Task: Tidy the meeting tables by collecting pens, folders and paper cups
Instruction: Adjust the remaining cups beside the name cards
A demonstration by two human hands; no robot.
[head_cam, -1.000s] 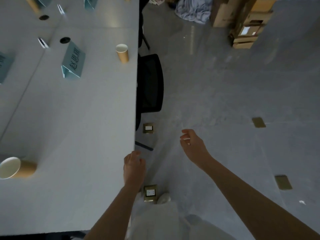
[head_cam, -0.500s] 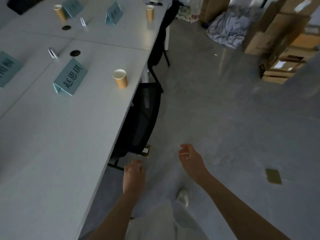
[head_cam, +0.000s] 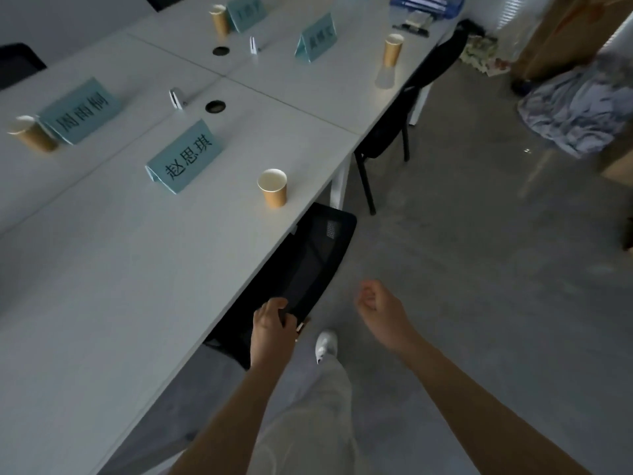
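Observation:
A brown paper cup (head_cam: 272, 188) stands upright near the white table's (head_cam: 102, 269) right edge. Three more cups stand farther off, one at the far right edge (head_cam: 392, 49), one at the back (head_cam: 219, 18) and one at the left (head_cam: 32, 133). Blue folders (head_cam: 424, 1) and dark pens (head_cam: 411, 27) lie at the far end. My left hand (head_cam: 274, 323) is curled, overlapping the edge of a black chair back (head_cam: 318, 262); contact is unclear. My right hand (head_cam: 380, 310) hangs loosely curled over the floor, holding nothing.
Teal name cards (head_cam: 186, 159) (head_cam: 80, 111) (head_cam: 317, 37) stand on the table, along with small white clips (head_cam: 175, 97) and cable holes (head_cam: 215, 106). A second black chair (head_cam: 411, 97) sits farther along. A cloth heap (head_cam: 579, 108) and cardboard boxes (head_cam: 555, 29) are at the right.
The view has moved forward along the table edge and lifted, so the near cup and far tables look closer. My left hand now overlaps the chair back.

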